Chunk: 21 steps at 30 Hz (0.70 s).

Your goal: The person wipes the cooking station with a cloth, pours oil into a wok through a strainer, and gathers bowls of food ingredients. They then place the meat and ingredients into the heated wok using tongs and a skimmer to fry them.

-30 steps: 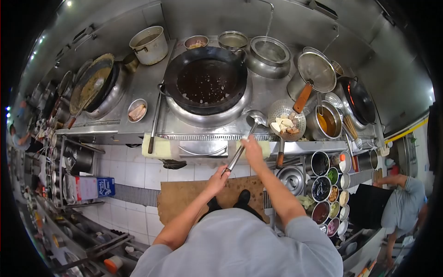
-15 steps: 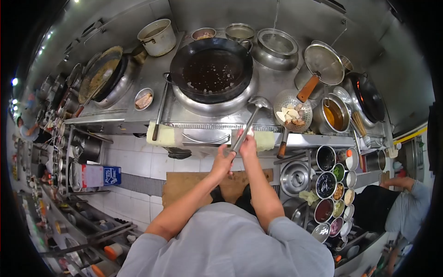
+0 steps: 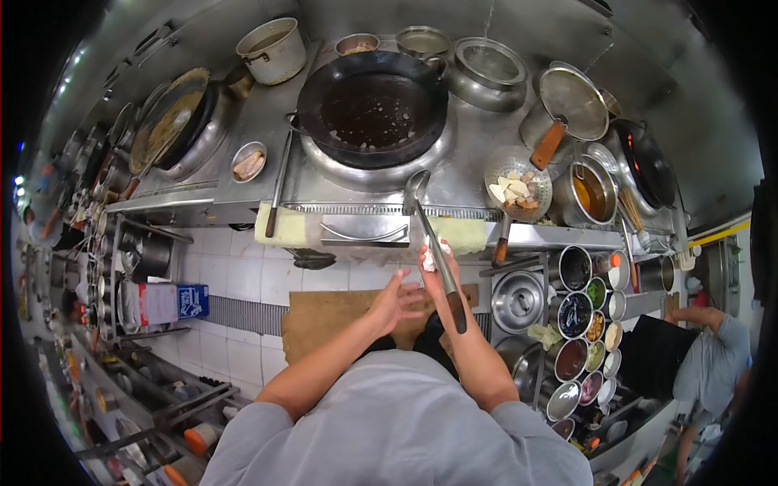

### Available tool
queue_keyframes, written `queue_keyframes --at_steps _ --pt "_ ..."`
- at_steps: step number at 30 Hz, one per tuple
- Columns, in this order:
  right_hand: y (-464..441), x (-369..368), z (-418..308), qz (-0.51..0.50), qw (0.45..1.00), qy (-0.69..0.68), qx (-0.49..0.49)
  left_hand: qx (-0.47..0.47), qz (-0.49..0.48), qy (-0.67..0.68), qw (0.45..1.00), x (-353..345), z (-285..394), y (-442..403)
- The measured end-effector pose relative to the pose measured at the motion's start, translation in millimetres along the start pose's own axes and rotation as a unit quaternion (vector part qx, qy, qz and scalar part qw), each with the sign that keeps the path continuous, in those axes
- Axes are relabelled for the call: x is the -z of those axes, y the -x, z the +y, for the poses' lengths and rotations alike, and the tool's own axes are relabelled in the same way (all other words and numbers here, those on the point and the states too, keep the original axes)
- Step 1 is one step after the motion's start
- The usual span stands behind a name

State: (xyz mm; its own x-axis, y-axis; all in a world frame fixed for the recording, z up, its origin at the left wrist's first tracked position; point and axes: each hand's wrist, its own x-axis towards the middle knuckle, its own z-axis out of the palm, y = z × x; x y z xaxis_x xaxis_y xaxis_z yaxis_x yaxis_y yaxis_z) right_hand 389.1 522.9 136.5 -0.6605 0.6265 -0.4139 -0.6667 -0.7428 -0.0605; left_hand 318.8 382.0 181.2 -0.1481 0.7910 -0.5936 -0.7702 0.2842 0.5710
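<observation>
My right hand grips a long metal ladle with a dark handle end, along with a crumpled white wad, perhaps cloth or paper. The ladle's bowl points toward the stove at its front edge. My left hand is apart from it, fingers spread and empty. Beyond the ladle, a large black wok sits on a burner, with dark liquid and small pale bits inside. To the right lies a perforated skimmer bearing pale slices and browned pieces.
A small bowl of meat-like pieces and a dented pot stand left of the wok. On the right are a pot of amber liquid and several seasoning containers. Yellowish towels line the front edge. A co-worker stands far right.
My left hand has let go of the ladle's handle and opened. The ladle has swung in my right hand, its bowl moving left and its handle end coming toward me.
</observation>
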Motion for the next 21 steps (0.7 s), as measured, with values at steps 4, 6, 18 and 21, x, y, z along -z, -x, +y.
queue_keyframes --at_steps 4,6,18,21 --pt "-5 13 20 0.139 0.97 0.196 0.036 0.065 0.0 -0.034 0.997 -10 1 30" --pt "-4 23 33 0.141 0.97 0.197 0.025 0.098 0.022 -0.023 0.995 -9 -1 36" --pt "8 21 37 0.161 0.973 0.165 0.017 -0.198 0.229 -0.277 0.912 5 -33 -1" --pt "42 3 46 0.136 0.974 0.178 0.024 -0.437 0.285 -0.5 0.691 -16 -3 -10"
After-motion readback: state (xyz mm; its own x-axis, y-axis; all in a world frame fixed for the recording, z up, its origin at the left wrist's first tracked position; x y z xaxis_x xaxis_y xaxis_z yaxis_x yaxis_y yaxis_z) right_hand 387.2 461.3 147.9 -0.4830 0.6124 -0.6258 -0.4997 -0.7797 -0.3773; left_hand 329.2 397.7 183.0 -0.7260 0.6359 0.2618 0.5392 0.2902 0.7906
